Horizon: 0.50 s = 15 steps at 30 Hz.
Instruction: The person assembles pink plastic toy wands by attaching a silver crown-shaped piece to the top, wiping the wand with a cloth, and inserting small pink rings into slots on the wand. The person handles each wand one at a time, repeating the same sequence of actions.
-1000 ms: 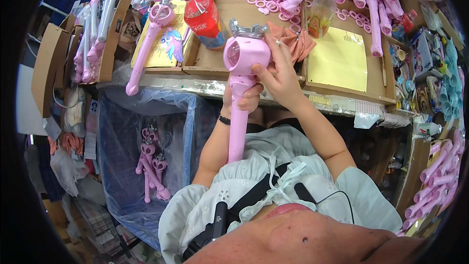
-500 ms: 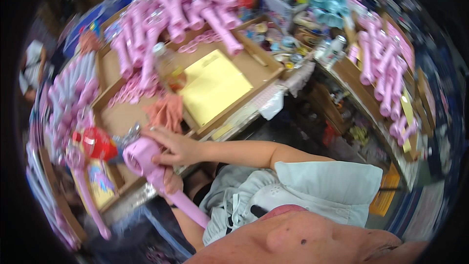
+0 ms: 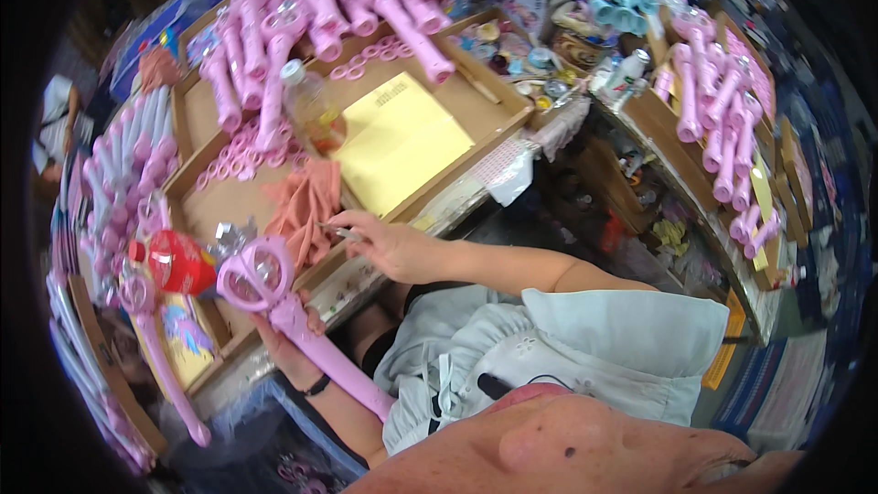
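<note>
My left hand (image 3: 291,338) is wrapped round the shaft of a pink plastic toy wand (image 3: 315,348), just below its round, ring-shaped head. The wand slants, head up and left, with its lower end against my clothing. A clear, shiny part shows inside the ring. My right hand (image 3: 398,245) is apart from the wand, its fingertips pinched at the edge of a crumpled orange cloth (image 3: 306,206). Something small and silvery shows between those fingers, too small to name. Just behind the wand's head lies a clear faceted piece (image 3: 230,238).
A cardboard tray (image 3: 206,206) holds pink rings (image 3: 247,155), a yellow sheet (image 3: 402,146) and a clear bottle (image 3: 315,110). Pink wands (image 3: 320,0) are heaped behind. A red-labelled bottle (image 3: 178,263) lies left. More pink wands (image 3: 718,119) fill a box at right.
My right hand has left the wand's head and moved right, to the orange cloth. The wand's head has turned so its ring opening faces up more. My left hand still grips the shaft.
</note>
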Tool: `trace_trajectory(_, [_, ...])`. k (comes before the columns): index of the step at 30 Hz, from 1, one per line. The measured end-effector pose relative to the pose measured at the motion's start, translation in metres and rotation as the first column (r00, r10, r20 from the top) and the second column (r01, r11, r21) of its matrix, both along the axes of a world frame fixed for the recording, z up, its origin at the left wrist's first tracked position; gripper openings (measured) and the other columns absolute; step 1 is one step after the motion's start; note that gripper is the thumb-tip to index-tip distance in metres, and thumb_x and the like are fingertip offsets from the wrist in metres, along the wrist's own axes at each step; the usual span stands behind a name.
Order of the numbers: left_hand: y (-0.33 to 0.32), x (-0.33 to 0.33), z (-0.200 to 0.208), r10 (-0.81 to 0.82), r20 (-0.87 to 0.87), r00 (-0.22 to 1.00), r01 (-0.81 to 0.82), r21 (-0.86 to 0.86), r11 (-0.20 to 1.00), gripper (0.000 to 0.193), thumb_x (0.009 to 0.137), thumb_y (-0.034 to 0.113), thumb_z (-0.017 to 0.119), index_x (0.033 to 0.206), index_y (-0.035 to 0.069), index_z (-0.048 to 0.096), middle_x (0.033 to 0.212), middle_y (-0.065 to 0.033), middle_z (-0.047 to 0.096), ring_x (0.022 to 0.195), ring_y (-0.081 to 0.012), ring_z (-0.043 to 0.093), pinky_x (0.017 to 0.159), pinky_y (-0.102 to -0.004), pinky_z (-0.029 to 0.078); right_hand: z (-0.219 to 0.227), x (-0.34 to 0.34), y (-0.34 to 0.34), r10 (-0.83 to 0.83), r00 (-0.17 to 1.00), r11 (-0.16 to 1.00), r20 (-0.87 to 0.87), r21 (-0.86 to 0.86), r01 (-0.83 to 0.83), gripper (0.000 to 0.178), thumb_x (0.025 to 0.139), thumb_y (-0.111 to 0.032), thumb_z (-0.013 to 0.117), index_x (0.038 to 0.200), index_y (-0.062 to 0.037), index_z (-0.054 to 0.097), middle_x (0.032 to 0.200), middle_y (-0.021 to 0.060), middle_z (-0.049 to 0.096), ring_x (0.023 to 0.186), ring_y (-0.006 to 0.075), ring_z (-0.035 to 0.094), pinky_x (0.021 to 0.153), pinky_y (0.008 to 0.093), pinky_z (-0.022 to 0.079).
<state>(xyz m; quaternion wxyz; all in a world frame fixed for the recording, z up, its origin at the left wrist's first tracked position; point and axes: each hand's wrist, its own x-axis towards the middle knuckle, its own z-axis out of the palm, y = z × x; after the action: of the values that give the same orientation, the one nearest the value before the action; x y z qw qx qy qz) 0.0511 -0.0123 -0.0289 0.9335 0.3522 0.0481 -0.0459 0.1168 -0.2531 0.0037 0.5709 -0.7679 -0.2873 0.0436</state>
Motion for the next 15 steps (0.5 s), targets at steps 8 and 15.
trace_trajectory(8, [-0.005,-0.007,-0.002,0.089,-0.121,0.989,-0.098,-0.073,0.992,0.069,0.089,0.063,0.039,0.122,0.004,0.050,0.096,-0.0168,0.060,0.055,-0.0188,0.055,0.044,-0.0271,0.045,0.017,-0.001,0.015,-0.009,0.838,0.999,0.545,-0.036,0.034,0.025,0.075,-0.001,0.068,0.100,-0.0042,0.066,0.071,0.0093,0.061,0.060,0.0226,0.060,0.054,0.0318,0.048])
trace_trajectory(15, [-0.006,-0.007,0.009,0.032,-0.058,0.998,-0.042,-0.176,0.983,0.066,0.089,0.061,0.041,0.119,0.003,0.052,0.093,-0.0172,0.060,0.060,-0.0232,0.059,0.050,-0.0291,0.049,0.030,-0.005,0.038,-0.037,0.786,0.998,0.618,-0.020,0.062,0.018,0.070,-0.005,0.070,0.087,-0.0063,0.063,0.066,0.0050,0.055,0.056,0.0213,0.056,0.049,0.0326,0.044])
